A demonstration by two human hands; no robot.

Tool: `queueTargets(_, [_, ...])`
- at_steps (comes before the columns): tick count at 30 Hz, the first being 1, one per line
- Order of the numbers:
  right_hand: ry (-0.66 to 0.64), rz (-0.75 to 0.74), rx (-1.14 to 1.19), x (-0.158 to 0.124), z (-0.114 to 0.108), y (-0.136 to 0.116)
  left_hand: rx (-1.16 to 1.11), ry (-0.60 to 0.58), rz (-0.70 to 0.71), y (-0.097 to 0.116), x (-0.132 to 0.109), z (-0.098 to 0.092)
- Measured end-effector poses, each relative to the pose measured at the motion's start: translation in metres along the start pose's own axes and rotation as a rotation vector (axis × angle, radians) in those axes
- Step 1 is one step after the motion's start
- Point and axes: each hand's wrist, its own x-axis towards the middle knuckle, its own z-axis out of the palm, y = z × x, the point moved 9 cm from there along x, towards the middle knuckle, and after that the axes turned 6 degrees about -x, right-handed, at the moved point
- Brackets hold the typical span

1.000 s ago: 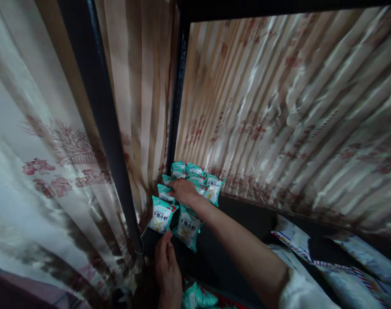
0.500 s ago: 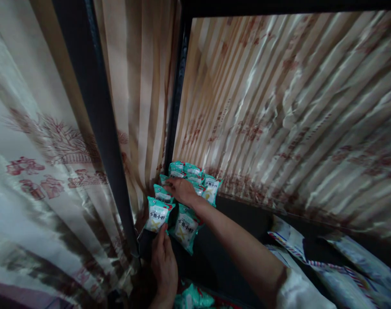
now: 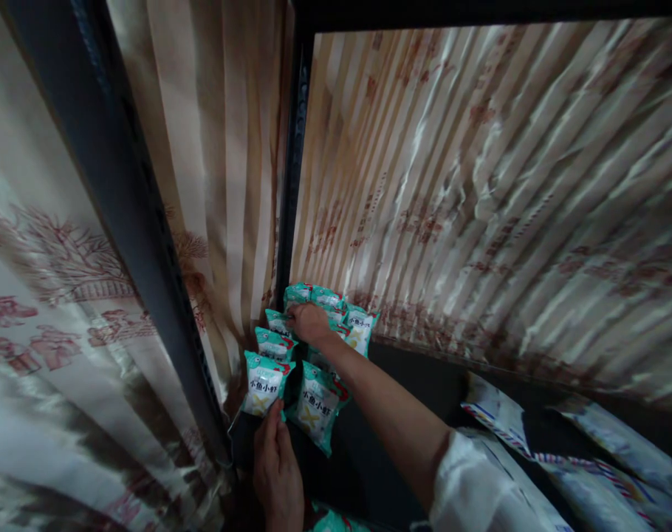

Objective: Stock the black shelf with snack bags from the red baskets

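Small teal-and-white snack bags stand in rows on a dark shelf in the head view. My right hand reaches over the rows, its fingers closed on the top of a snack bag in the left row. Part of that bag is hidden behind the hand. My left hand is low in front, fingers stretched out, tips touching the lower edge of the front left snack bag. Beside it leans another front snack bag. At the back right of the group stands one more snack bag.
A dark metal post rises at the left. Creased printed sheeting lines the back and side. Pale packets with striped edges lie on the shelf at right. More teal bags show at the bottom edge.
The view has shifted slightly. My right hand has drawn its fingers together on a bag in the left row. My left hand stays against the front left bag.
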Motion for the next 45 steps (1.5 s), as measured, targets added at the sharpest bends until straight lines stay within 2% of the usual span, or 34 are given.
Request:
queueTargets(3, [-0.002,-0.004,0.009,-0.001,-0.001,0.004,0.001,0.010,0.022,0.001,-0.001,0.000])
queueTargets(5, [0.042,0.013,0.020,0.001,-0.008,0.012,0.001,0.007,0.024,0.000,-0.001,0.001])
queueTargets(9, [0.159,0.162,0.018,0.010,-0.020,0.045,0.002,0.001,0.017,0.000,-0.002,0.002])
queueTargets(12, [0.113,0.223,0.015,0.020,-0.012,0.060,0.011,-0.002,0.012,-0.002,-0.002,0.004])
queueTargets(18, [0.072,0.191,0.060,0.034,0.007,0.054,0.006,-0.002,-0.004,-0.007,-0.002,0.003])
queueTargets(22, [0.116,0.178,0.092,0.028,0.002,0.051,0.010,-0.029,0.015,-0.002,-0.002,0.002])
queueTargets(25, [0.304,0.202,0.295,-0.001,-0.015,0.063,0.004,-0.024,0.066,0.007,-0.003,-0.003])
queueTargets(28, [0.583,0.289,0.737,-0.065,-0.019,0.089,0.009,-0.035,0.119,0.015,-0.008,-0.006])
queueTargets(30, [0.738,0.407,0.961,-0.122,-0.002,0.103,0.015,-0.051,0.121,0.016,-0.013,-0.007])
queueTargets(32, [0.838,0.554,1.103,-0.178,0.029,0.109,0.022,-0.063,0.084,0.012,-0.018,-0.007])
queueTargets(35, [0.691,0.635,1.142,-0.226,0.082,0.090,0.022,-0.072,-0.009,0.000,-0.023,-0.006])
queueTargets(38, [0.521,0.579,1.146,-0.235,0.116,0.059,-0.008,-0.046,-0.054,-0.012,-0.022,-0.007])
queueTargets(41, [0.443,0.517,1.079,-0.222,0.125,0.038,-0.041,0.016,-0.045,-0.017,-0.017,-0.011])
queueTargets(45, [0.425,0.528,0.968,-0.205,0.122,0.030,-0.045,0.059,-0.029,-0.014,-0.010,-0.017])
